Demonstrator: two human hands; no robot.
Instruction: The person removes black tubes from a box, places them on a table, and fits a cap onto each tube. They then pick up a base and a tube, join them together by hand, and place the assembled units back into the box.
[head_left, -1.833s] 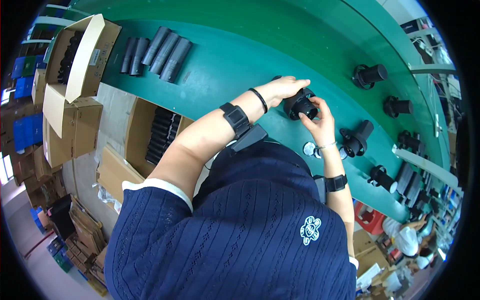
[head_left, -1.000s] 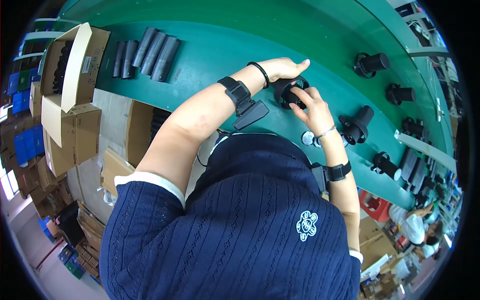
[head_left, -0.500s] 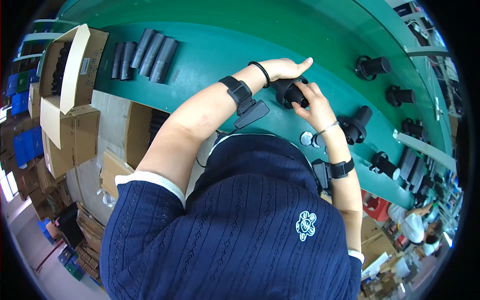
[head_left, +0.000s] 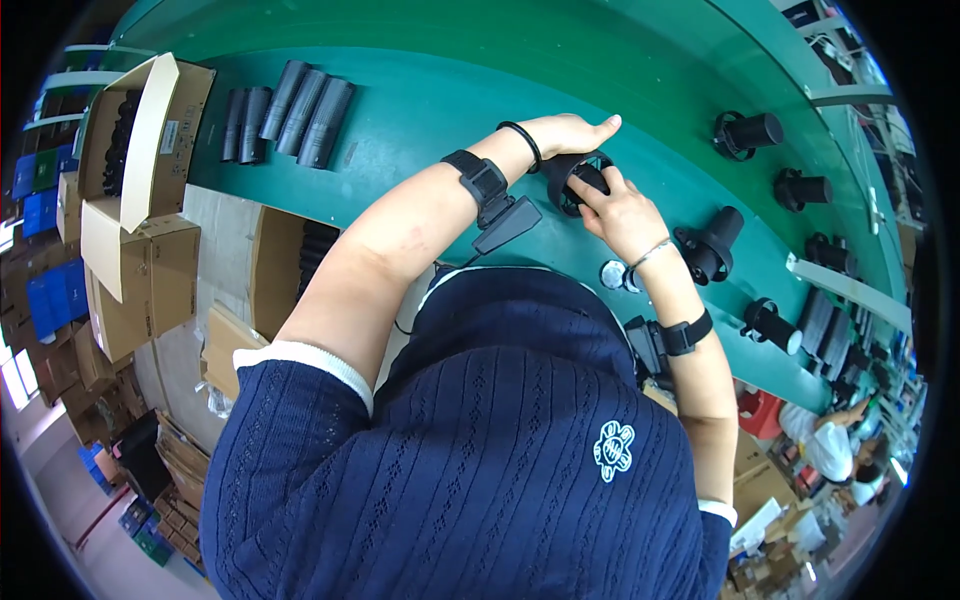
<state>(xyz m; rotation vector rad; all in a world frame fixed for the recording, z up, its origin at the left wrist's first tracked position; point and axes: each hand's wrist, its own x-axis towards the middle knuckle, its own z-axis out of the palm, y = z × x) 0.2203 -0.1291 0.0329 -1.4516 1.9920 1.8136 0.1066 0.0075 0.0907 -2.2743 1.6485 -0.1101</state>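
Note:
Over the bench, a black cylindrical part with a wide open ring (head_left: 565, 190) is held between both hands. My left hand (head_left: 572, 135) supports it from the far left, its thumb sticking out and the other fingers mostly hidden. My right hand (head_left: 628, 218) reaches into the ring from the right, thumb and fingers closed on the dark inner piece, which is largely covered. Small round silvery pieces (head_left: 613, 275) lie just below my right wrist. To the right, another black ringed cylinder (head_left: 710, 247) lies on its side.
Several black tubes (head_left: 325, 120) lie at the left of the green bench (head_left: 420, 100). More ringed cylinders (head_left: 750, 135) are spread along the right side. An open carton (head_left: 170, 140) of black parts stands at the left end. A shelf bar (head_left: 850, 300) crosses at right.
My right hand has shifted slightly, its thumb now reaching further into the ring, which has turned so that its opening shows more. My left hand has hardly moved.

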